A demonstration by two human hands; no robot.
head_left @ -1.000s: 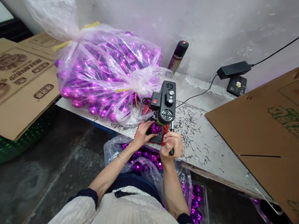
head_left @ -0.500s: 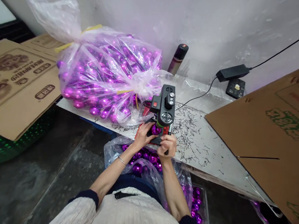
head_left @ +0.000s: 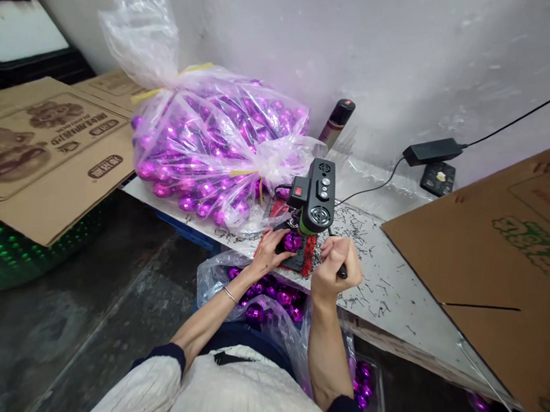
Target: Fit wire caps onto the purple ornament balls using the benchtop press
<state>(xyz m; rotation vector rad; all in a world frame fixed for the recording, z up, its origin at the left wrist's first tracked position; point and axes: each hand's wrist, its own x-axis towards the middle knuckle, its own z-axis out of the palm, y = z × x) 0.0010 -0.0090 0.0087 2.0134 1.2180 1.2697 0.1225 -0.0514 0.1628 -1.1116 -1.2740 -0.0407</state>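
Note:
My left hand has its thumb and fingers round a shiny purple ball ornament, under the head of a small black press-like machine. My right hand is closed on the black-gripped lever at the machine's right side; most of the grip is hidden by the fingers. The machine stands on a red mat near the table's front edge. Just below, an open clear bag at my lap holds more purple balls.
A tied clear bag full of purple balls lies behind left. Small dark pins litter the white table. Cardboard boxes flank it. A spray can and a power adapter stand by the wall.
My right hand has swung out to the right and slightly up with the lever. My left hand stays at the ball under the machine. The whole view has shifted slightly.

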